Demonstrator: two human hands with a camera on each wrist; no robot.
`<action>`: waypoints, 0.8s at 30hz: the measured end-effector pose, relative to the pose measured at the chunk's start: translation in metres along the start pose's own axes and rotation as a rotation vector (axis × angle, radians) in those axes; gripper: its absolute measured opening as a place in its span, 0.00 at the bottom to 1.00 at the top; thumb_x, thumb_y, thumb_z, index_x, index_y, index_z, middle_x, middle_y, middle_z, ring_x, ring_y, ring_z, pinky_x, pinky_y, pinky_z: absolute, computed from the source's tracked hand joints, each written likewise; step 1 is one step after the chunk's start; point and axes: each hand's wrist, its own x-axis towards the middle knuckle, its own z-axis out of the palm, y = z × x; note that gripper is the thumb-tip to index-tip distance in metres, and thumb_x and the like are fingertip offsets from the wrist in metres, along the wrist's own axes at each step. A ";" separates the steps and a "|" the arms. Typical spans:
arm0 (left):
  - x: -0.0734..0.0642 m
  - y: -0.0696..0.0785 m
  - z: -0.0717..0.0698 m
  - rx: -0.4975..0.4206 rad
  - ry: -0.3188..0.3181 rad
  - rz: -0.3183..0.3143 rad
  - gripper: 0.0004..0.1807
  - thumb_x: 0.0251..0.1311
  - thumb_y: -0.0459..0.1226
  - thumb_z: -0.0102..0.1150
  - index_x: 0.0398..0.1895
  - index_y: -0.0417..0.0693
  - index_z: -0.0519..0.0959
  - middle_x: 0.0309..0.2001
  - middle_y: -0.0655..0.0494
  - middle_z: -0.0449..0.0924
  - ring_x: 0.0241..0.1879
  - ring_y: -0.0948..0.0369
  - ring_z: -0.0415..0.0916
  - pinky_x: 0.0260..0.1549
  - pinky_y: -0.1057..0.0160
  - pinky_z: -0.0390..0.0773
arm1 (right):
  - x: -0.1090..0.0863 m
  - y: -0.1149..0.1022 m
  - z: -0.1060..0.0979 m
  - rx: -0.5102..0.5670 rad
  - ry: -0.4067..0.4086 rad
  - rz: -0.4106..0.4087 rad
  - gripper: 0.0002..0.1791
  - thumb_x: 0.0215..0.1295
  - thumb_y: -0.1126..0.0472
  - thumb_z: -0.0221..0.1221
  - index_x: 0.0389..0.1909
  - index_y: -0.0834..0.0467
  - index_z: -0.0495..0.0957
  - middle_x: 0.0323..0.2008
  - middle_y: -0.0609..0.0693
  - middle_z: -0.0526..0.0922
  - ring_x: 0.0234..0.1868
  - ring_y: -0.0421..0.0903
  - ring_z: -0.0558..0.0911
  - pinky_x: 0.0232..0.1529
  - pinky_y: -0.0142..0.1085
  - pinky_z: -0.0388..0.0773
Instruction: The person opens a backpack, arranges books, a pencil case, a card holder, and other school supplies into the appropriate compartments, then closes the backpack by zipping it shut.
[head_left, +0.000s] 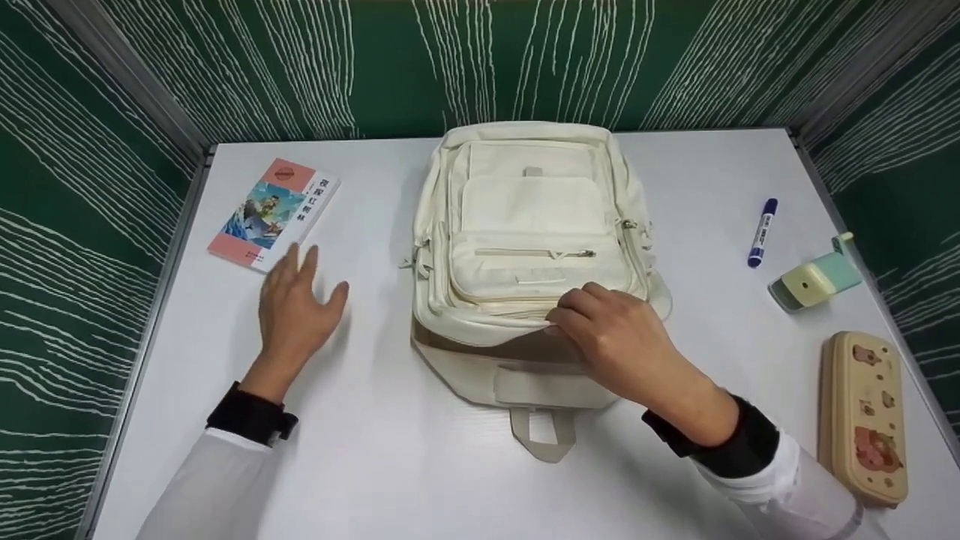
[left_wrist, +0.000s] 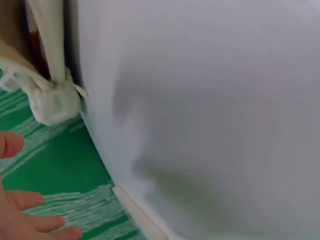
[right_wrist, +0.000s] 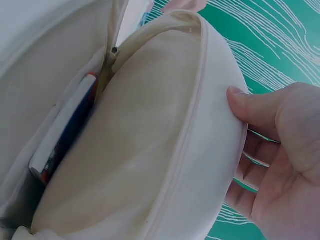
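A cream backpack (head_left: 532, 202) lies on the table with its main compartment unzipped at the near end. My right hand (head_left: 619, 337) pinches the edge of its front panel and holds it up; the right wrist view shows the thumb on one side of the panel (right_wrist: 200, 130). Inside the bag, a book (right_wrist: 70, 125) stands against the back wall. My left hand (head_left: 296, 304) is held over the table with fingers spread, close to the near edge of a pink and blue paperback book (head_left: 274, 214). Whether its fingertips touch that book cannot be told.
To the right lie a blue marker (head_left: 763, 232), a green and yellow pencil sharpener (head_left: 816, 281) and a beige pencil case (head_left: 866, 420) with printed animals. The backpack's top handle (head_left: 551, 452) points toward me. Green walls with white streaks border the white table (head_left: 390, 480).
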 end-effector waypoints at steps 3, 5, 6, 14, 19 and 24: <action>0.022 -0.023 -0.006 0.070 -0.074 -0.108 0.46 0.70 0.54 0.60 0.81 0.37 0.57 0.81 0.28 0.42 0.79 0.30 0.41 0.76 0.34 0.39 | -0.004 -0.003 0.002 -0.012 0.005 -0.010 0.03 0.63 0.69 0.69 0.35 0.62 0.84 0.31 0.51 0.83 0.28 0.49 0.79 0.24 0.40 0.77; 0.034 -0.036 -0.009 0.095 -0.119 -0.173 0.51 0.70 0.60 0.56 0.83 0.39 0.51 0.82 0.28 0.35 0.80 0.30 0.33 0.76 0.33 0.32 | -0.007 -0.004 0.003 -0.016 0.002 -0.009 0.04 0.60 0.69 0.70 0.35 0.62 0.84 0.31 0.51 0.83 0.28 0.49 0.79 0.24 0.39 0.77; 0.039 -0.042 -0.011 0.108 -0.141 -0.203 0.54 0.69 0.63 0.54 0.84 0.40 0.48 0.82 0.29 0.32 0.80 0.30 0.30 0.75 0.33 0.29 | -0.008 -0.005 0.003 -0.015 0.002 -0.007 0.05 0.60 0.69 0.71 0.34 0.62 0.84 0.31 0.51 0.83 0.28 0.49 0.79 0.24 0.39 0.77; 0.068 -0.093 -0.021 0.195 -0.209 -0.334 0.62 0.66 0.74 0.42 0.84 0.39 0.36 0.80 0.25 0.26 0.78 0.27 0.27 0.72 0.28 0.25 | -0.010 -0.009 0.006 -0.003 -0.005 -0.011 0.05 0.61 0.69 0.70 0.33 0.61 0.83 0.30 0.50 0.82 0.27 0.48 0.78 0.24 0.38 0.77; 0.075 -0.118 -0.028 0.213 -0.240 -0.366 0.65 0.64 0.74 0.43 0.83 0.34 0.35 0.79 0.22 0.27 0.77 0.24 0.28 0.71 0.25 0.26 | -0.010 -0.011 0.008 -0.007 -0.007 -0.020 0.06 0.59 0.70 0.72 0.32 0.60 0.83 0.30 0.49 0.82 0.27 0.47 0.78 0.24 0.37 0.77; 0.087 -0.128 -0.026 0.140 -0.282 -0.362 0.64 0.66 0.72 0.45 0.83 0.34 0.34 0.79 0.22 0.26 0.78 0.25 0.28 0.71 0.26 0.26 | -0.013 -0.011 0.007 -0.020 -0.003 -0.015 0.08 0.56 0.71 0.73 0.32 0.60 0.83 0.30 0.49 0.82 0.27 0.48 0.78 0.24 0.37 0.77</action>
